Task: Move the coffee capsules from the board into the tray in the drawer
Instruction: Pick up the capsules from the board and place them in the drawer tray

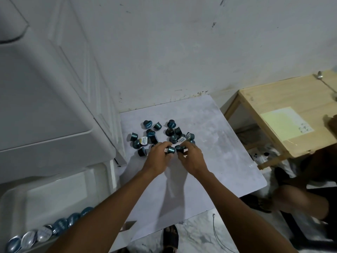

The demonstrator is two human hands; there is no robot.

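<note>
Coffee capsules [151,134] lie clustered on the board [218,143], with a row already in the tray [54,190] at lower left. The left hand [158,159] pinches one and the right hand [191,159] curls round another. Such light fingertip holds may let them drop during the carry.

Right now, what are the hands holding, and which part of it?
The left hand pinches a teal coffee capsule by its sides. The right hand grips a second capsule; its fingers hide exactly where.

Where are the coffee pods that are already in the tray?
In the head view, bottom left: a row of blue and silver foil-topped coffee capsules along the near edge of the white plastic tray, left of the person's left forearm.
</note>
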